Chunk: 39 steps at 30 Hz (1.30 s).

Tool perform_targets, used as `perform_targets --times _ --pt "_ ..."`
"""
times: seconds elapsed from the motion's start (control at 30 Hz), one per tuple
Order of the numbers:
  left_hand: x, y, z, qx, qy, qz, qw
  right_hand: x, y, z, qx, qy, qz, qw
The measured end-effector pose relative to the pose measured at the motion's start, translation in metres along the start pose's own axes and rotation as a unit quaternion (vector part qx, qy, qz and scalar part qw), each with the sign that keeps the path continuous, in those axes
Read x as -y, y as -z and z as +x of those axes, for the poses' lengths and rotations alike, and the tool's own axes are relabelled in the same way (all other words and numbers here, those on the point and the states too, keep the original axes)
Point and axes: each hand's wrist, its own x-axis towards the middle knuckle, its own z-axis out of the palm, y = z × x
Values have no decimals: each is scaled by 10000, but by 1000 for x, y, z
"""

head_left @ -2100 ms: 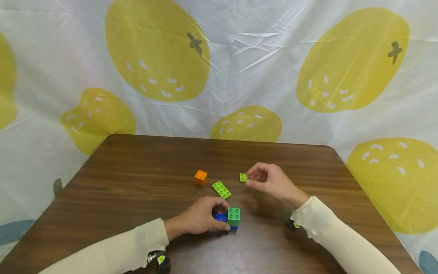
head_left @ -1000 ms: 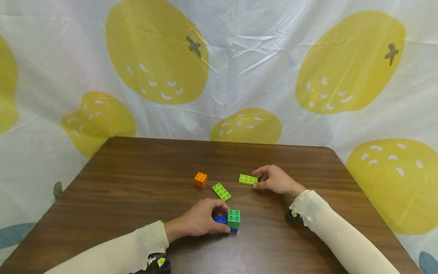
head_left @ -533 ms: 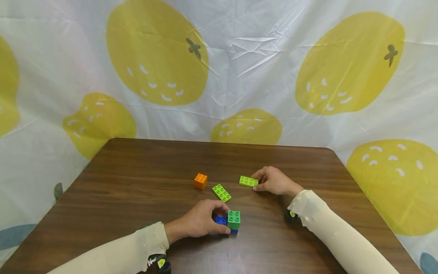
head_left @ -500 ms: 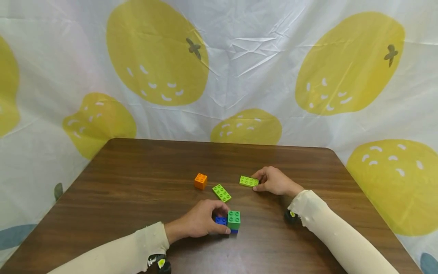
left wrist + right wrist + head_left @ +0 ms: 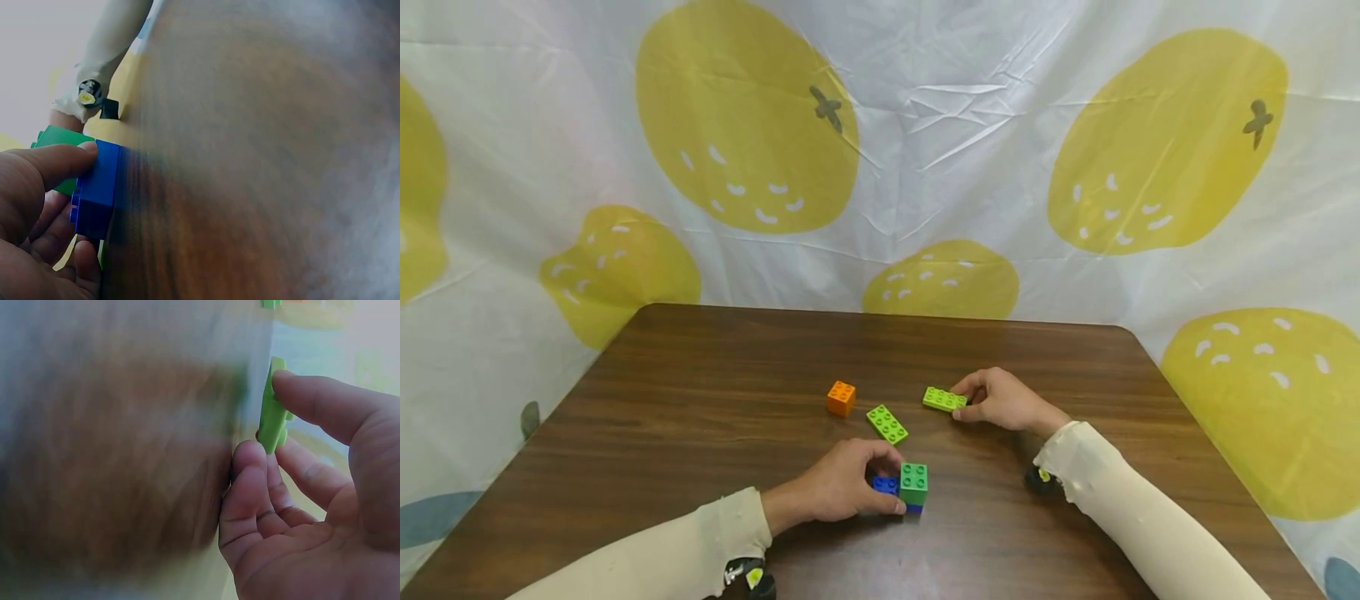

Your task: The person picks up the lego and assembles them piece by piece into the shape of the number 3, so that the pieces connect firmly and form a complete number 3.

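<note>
My left hand [image 5: 842, 483] grips a blue brick [image 5: 885, 485] that carries a green brick [image 5: 913, 479] on its right end. In the left wrist view the thumb lies across the side of the green brick [image 5: 65, 140] and the blue brick [image 5: 99, 187]. Farther back on the right, my right hand [image 5: 1003, 402] pinches the right end of a flat lime-green brick [image 5: 943, 398]. From the right wrist, that lime brick [image 5: 272, 409] stands tilted between thumb and fingers, a little off the table at one end.
A second flat lime-green brick [image 5: 887, 424] lies between the hands. Behind it to the left stands an orange brick [image 5: 841, 398]. The brown wooden table [image 5: 715, 367] ends at a hanging sheet [image 5: 917, 183] printed with yellow fruit.
My right hand has shifted to the lime brick's right end and closed thumb and fingers on it; the brick has tilted slightly. The left hand has stayed on the blue brick.
</note>
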Motion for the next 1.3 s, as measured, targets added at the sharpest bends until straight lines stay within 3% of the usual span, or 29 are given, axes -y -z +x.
perform_targets --times 0.47,0.77,1.07,1.3 --pt "0 1 0 39 -48 -100 9999 27 -5 -11 -372 349 198 9985" --pt "1 1 0 65 -17 -136 9999 50 -3 -29 -574 385 464 9965" --pt "2 1 1 15 -47 -57 10000 74 -8 -47 -446 850 483 9942" --pt "3 0 1 20 -16 -61 10000 81 -17 -60 -404 1187 557 9905"
